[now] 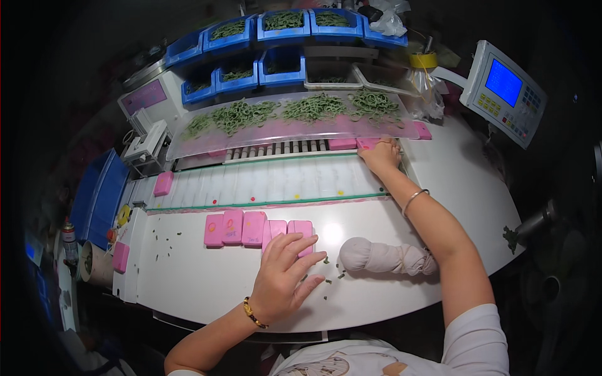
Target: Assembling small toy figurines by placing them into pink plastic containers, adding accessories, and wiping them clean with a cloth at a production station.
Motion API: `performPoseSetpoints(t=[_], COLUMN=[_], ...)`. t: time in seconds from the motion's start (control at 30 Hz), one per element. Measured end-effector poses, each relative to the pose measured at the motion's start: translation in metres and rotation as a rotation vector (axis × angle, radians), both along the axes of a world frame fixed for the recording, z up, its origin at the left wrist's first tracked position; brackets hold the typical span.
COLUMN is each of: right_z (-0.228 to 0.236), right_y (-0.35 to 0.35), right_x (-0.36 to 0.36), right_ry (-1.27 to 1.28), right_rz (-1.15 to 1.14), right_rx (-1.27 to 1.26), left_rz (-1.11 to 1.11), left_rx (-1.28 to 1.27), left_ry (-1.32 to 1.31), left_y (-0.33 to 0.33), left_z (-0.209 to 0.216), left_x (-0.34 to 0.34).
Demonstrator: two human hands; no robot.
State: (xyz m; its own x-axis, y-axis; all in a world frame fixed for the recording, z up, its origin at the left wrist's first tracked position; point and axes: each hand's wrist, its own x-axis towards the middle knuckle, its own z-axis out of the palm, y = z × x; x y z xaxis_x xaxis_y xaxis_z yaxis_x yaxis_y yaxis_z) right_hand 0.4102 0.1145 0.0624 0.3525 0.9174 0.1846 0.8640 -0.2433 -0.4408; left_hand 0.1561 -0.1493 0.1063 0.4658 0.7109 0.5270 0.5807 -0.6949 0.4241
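Note:
My left hand (283, 276) hovers over the near white table with its fingers spread, holding nothing. Just beyond its fingertips lies a row of several pink rectangular blocks (232, 227), side by side and partly overlapping; the hand covers part of the row. My right hand (383, 156) reaches far forward to the right end of the conveyor, its fingers curled down beside a pink block (365, 143). What those fingers grip, if anything, is hidden. Under my right forearm sits a tied white cloth bundle (382, 257). Small green bits (328, 281) are scattered near my left hand.
A clear tray (288, 133) with heaps of small green curved pieces (241, 116) spans the rollers (276, 152). Blue bins (283, 25) stand behind it. A glass-edged white strip (263, 182) crosses the table. On the right rises a control panel (505, 84); a blue crate (97, 200) is left.

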Motion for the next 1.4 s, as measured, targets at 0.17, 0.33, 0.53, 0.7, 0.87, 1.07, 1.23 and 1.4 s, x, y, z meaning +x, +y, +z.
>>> performPoseSetpoints(t=[0.17, 0.33, 0.53, 0.7, 0.87, 1.07, 1.23, 1.4], right_z=[0.017, 0.067, 0.084, 0.063, 0.029, 0.016, 0.014, 0.005], right_y=[-0.06, -0.161, -0.247, -0.284, -0.3, -0.306, -0.313, -0.308], right_x=[0.013, -0.004, -0.03, -0.035, -0.04, -0.053, -0.058, -0.056], right_ry=[0.381, 0.261, -0.213, 0.181, 1.32, 1.352, 1.446, 1.305], right_rz=[0.303, 1.028, 1.355, 1.017, 0.702, 0.605, 0.674, 0.794], right_rx=[0.033, 0.288, 0.626, 0.433, -0.447, -0.485, -0.403, -0.295], left_rz=[0.03, 0.098, -0.274, -0.115, -0.046, -0.057, -0.064, -0.098], left_rx=[-0.044, -0.605, -0.86, -0.531, -0.29, -0.296, -0.39, -0.537], left_ry=[-0.128, -0.595, -0.653, -0.445, -0.18, -0.153, -0.155, -0.225], left_y=[0.002, 0.01, 0.006, -0.012, -0.039, -0.042, -0.037, -0.03], left_z=[-0.002, 0.002, 0.009, 0.001, -0.004, -0.017, -0.014, -0.006], left_x=[-0.002, 0.004, 0.003, 0.0, 0.01, 0.008, -0.002, -0.008])
